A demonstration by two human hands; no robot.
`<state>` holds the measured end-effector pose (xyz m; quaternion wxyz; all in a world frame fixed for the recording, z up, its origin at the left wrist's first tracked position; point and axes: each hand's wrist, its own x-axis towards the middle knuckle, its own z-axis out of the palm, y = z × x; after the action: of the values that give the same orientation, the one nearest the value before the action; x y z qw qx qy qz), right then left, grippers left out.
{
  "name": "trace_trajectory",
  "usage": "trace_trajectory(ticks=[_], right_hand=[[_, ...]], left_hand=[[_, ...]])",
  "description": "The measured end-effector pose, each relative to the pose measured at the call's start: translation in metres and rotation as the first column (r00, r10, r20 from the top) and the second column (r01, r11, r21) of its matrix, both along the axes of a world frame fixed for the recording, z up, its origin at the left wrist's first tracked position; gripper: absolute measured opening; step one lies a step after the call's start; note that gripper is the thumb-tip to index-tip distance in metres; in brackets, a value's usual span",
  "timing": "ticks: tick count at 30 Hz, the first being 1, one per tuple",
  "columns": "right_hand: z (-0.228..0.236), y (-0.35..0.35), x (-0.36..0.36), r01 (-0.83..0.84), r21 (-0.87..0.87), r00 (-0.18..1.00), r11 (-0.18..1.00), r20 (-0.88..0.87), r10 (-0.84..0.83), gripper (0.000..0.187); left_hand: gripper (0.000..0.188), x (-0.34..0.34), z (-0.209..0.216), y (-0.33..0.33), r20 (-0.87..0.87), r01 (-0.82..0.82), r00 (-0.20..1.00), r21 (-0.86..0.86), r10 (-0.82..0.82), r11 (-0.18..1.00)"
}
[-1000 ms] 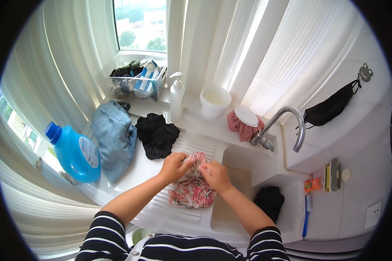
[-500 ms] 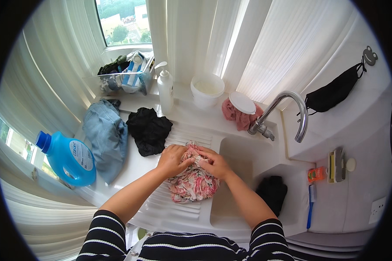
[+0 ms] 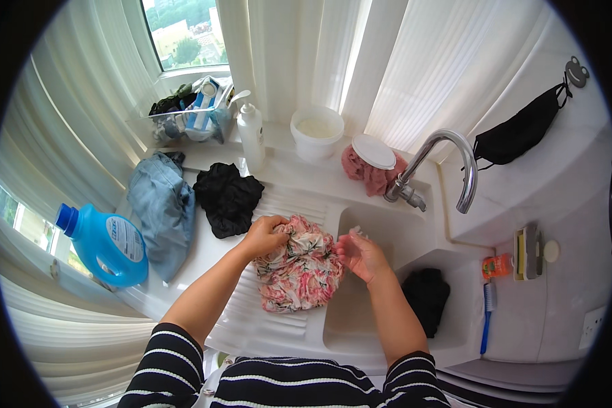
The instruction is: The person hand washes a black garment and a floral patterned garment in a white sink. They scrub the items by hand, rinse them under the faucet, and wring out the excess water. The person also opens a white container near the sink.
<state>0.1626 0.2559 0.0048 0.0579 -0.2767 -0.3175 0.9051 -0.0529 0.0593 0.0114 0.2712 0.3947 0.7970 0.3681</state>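
A crumpled pink floral cloth [image 3: 299,270] lies on the ribbed white washboard [image 3: 265,319] beside the sink basin [image 3: 374,231]. My left hand [image 3: 266,235] grips the cloth's upper left edge. At the cloth's right side, over the basin's rim, my right hand [image 3: 362,256] is held with fingers spread, holding nothing.
A black garment [image 3: 228,197] and a blue denim garment [image 3: 162,208] lie on the counter at left. A blue detergent jug [image 3: 106,242] stands further left. Behind are a pump bottle [image 3: 251,136], a white tub [image 3: 317,130], a pink cloth [image 3: 370,171], a chrome tap [image 3: 445,160]. Another black cloth [image 3: 426,295] lies at right.
My right hand has let go of the floral cloth and moved right over the basin. My left hand still grips it. The view has tilted slightly.
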Motion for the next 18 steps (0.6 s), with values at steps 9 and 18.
trace_trajectory(ticks=[9,18], right_hand=[[0.024,-0.058,-0.073,-0.024,0.808,0.996,-0.588,-0.033,-0.086,0.045],[-0.008,-0.072,-0.029,0.282,0.914,0.831,-0.291,-0.081,0.550,0.025]], left_hand=[[0.036,0.015,-0.013,0.025,-0.340,-0.077,0.934,0.118,0.113,0.990],[0.027,0.063,-0.003,-0.042,-0.710,0.330,0.690,0.135,-0.141,0.934]])
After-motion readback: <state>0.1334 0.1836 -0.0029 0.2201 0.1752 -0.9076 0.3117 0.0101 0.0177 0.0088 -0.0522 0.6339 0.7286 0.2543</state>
